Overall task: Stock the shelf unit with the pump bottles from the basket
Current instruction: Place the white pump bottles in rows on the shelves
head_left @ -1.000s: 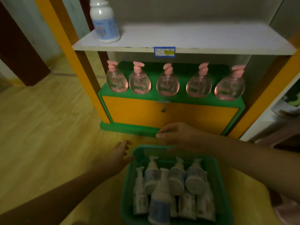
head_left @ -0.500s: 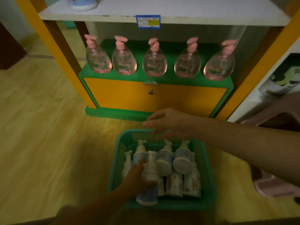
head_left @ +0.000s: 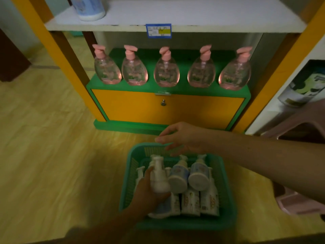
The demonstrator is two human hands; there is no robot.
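Note:
A green plastic basket (head_left: 226,205) sits on the floor, filled with several white and blue pump bottles (head_left: 198,175). My left hand (head_left: 147,192) is inside it, wrapped around the body of a white pump bottle (head_left: 159,178) on the left side. My right hand (head_left: 182,138) rests on the basket's far rim with fingers spread, holding nothing. The shelf unit stands beyond: a white upper shelf (head_left: 175,13) carries one blue and white bottle (head_left: 88,7) at its left end.
Several pink pump bottles (head_left: 166,71) line the green lower ledge (head_left: 98,83) above an orange locked cabinet door (head_left: 167,110). A blue price tag (head_left: 158,30) hangs on the white shelf edge. Another shelf unit and a pink stool (head_left: 299,203) lie right. Wooden floor stretches left.
My left hand went from the floor beside the basket into the basket and closed on a white pump bottle. My right hand stayed at the far rim. The view tilted downward.

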